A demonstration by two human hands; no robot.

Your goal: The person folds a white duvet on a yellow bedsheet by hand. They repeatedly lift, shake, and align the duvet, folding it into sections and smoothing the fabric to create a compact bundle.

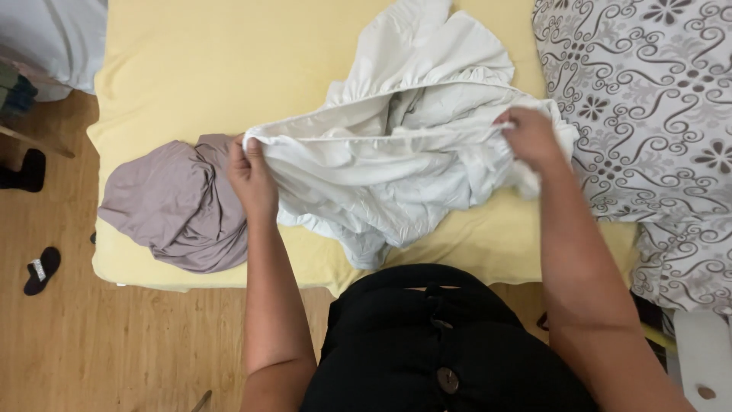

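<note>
In the head view, the person is standing at the near edge of a yellow bed (pixel 198 69) and stretching a crumpled white garment (pixel 396 152) between both hands. The left hand (pixel 252 175) is pinching one end of a straight hem, fingers closed on the cloth, just beside a grey-mauve cloth (pixel 171 206) that is lying bunched near the bed's near left corner. The right hand (pixel 530 137) is gripping the other end of that hem, closed on the fabric, close to the patterned pillow (pixel 648 99) at the bed's right edge. The hands are being held well apart, so the hem is running taut between them while the rest of the white garment is sagging in folds toward the middle of the bed. Judging by this, the spreading-out step is in hand; the next move calls for keeping both grips firm so the hem does not slip.
</note>
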